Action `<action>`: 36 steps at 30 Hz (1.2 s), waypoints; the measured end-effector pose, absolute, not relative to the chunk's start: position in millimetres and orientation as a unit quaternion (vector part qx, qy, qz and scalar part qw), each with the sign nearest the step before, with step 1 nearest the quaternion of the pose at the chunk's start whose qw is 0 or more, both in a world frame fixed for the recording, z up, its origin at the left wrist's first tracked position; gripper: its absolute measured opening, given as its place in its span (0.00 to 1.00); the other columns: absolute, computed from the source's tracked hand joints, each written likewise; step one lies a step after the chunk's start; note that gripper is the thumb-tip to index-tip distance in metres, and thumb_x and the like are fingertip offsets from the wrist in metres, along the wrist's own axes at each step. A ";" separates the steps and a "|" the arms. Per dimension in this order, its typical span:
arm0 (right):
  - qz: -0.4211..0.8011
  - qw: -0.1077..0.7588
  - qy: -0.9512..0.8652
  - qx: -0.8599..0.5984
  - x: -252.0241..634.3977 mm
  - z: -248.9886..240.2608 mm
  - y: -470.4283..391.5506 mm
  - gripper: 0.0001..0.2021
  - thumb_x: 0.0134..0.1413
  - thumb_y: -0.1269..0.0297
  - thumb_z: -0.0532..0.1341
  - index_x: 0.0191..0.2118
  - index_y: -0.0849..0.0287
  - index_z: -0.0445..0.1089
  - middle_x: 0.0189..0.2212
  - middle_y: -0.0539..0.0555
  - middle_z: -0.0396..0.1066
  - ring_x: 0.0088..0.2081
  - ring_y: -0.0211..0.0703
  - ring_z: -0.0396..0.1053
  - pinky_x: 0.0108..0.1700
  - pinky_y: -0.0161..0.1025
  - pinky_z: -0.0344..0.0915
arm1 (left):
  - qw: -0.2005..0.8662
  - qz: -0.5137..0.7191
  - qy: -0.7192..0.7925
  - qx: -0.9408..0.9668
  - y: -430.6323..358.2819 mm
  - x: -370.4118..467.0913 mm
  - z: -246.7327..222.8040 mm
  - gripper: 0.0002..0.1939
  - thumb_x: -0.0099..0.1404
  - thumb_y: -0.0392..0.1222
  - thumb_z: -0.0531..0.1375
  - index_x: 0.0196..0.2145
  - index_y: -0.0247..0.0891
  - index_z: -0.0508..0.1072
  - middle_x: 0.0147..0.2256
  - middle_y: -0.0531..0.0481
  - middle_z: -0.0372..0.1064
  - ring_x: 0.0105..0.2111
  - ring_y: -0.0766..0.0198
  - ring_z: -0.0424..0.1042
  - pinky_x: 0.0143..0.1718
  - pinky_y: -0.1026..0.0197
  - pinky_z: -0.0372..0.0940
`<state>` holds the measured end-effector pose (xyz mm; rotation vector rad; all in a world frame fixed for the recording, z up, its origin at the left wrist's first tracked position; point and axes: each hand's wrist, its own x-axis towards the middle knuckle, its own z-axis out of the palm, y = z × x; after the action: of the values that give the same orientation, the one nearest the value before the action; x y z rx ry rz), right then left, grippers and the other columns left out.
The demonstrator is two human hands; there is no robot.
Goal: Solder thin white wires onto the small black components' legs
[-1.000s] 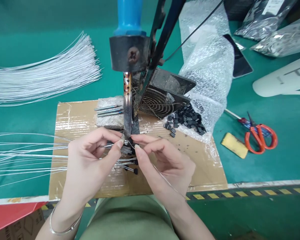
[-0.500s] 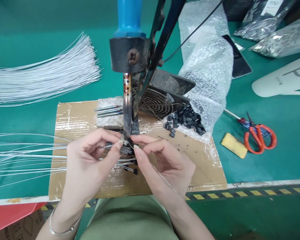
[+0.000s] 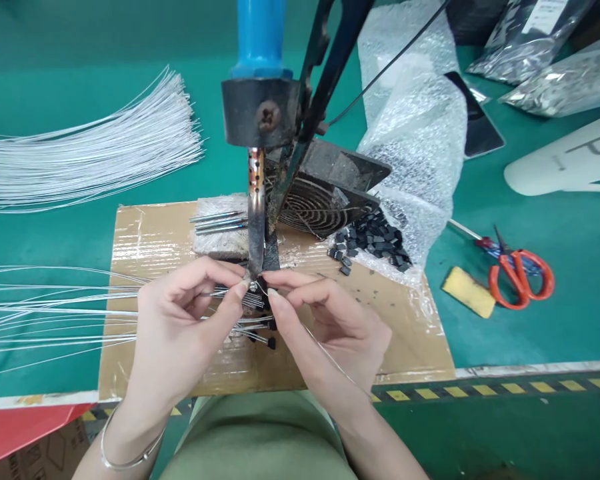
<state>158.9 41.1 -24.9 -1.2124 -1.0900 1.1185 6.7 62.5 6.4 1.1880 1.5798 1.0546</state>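
A blue-handled soldering iron [image 3: 257, 193] is clamped upright, its tip pointing down between my hands. At the left of the tip, my left hand [image 3: 190, 320] is closed in a pinch on a tiny part too small to name. My right hand [image 3: 330, 327] pinches a thin wire [image 3: 330, 357], which runs back across the palm toward the wrist. Both sets of fingertips nearly meet at the tip. Beneath my hands lie thin white wires [image 3: 120, 313], some with black ends [image 3: 271, 343], on a brown cardboard sheet [image 3: 405, 340].
Behind the iron stands a black fan [image 3: 325, 200]. Small black parts [image 3: 375, 240] lie beside bubble wrap [image 3: 415, 133]. To the right are a yellow sponge [image 3: 467, 291] and red-handled scissors [image 3: 520, 277]. A large wire bundle [image 3: 95, 160] lies at the left.
The hands stay pinched at the iron's tip. My left hand appears very slightly farther right; the whole view has shifted a little.
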 end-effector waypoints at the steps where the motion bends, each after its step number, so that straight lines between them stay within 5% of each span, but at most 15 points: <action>1: 0.472 0.551 -0.460 -0.512 158.8 -24.7 41.1 0.07 0.63 0.73 0.68 0.34 0.54 0.74 0.45 0.55 0.84 0.46 0.48 0.82 0.50 0.45 0.78 | 0.435 0.425 0.636 0.475 62.4 7.1 6.9 0.05 0.59 0.31 0.70 0.28 0.40 0.82 0.32 0.51 0.80 0.26 0.69 0.71 0.23 0.68 0.63; 30: 0.477 0.542 -0.459 -0.518 165.0 -31.3 41.8 0.07 0.63 0.72 0.68 0.34 0.55 0.74 0.45 0.53 0.83 0.47 0.45 0.81 0.52 0.43 0.75 | 0.405 0.353 0.640 0.550 60.4 -1.8 -3.8 0.04 0.65 0.37 0.69 0.33 0.44 0.82 0.32 0.56 0.80 0.25 0.71 0.70 0.24 0.68 0.61; 33: 0.417 0.574 -0.440 -0.551 178.9 -35.3 45.2 0.07 0.63 0.72 0.68 0.32 0.56 0.75 0.38 0.52 0.83 0.43 0.43 0.81 0.48 0.40 0.75 | 0.338 0.312 0.629 0.627 54.3 -3.9 -5.7 0.04 0.67 0.37 0.67 0.37 0.44 0.83 0.38 0.53 0.83 0.36 0.64 0.78 0.39 0.63 0.71; 36: 0.345 0.594 -0.415 -0.597 200.3 -43.8 47.1 0.06 0.58 0.69 0.71 0.31 0.57 0.76 0.32 0.51 0.82 0.36 0.43 0.81 0.42 0.40 0.75 | 0.270 0.300 0.616 0.677 46.8 -10.5 -3.7 0.06 0.69 0.37 0.66 0.42 0.43 0.84 0.46 0.49 0.82 0.49 0.57 0.79 0.55 0.55 0.69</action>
<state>200.3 47.1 -43.8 -1.3875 -0.9639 0.8021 -10.5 46.8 -3.7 1.8236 1.6600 0.8079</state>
